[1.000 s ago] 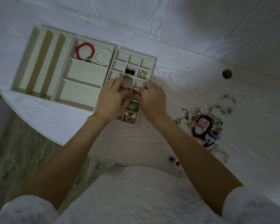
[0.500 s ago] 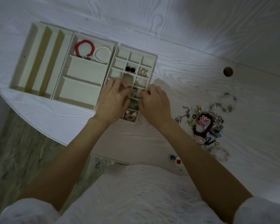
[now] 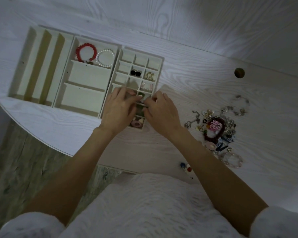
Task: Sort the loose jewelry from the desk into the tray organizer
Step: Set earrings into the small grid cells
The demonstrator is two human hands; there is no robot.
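Your grip is closed to a pinch on both sides: left hand (image 3: pixel 118 109) and right hand (image 3: pixel 162 110) meet fingertip to fingertip over a small cell of the tray organizer (image 3: pixel 159 66), at the centre of the frame. Whatever they hold is too small and too covered to identify; I cannot tell what piece it is.

The sorting looks partly done. A red bracelet (image 3: pixel 86 52) and a pearl bracelet (image 3: pixel 105 58) lie in the wide upper compartment; black earrings (image 3: pixel 136 73) and gold earrings (image 3: pixel 149 76) fill small cells.

A sizeable heap of loose jewelry (image 3: pixel 217 127) waits on the counter (image 3: pixel 213 86) at right, plus small beads (image 3: pixel 186 166) near its lower edge.

Your hands hide several lower cells.
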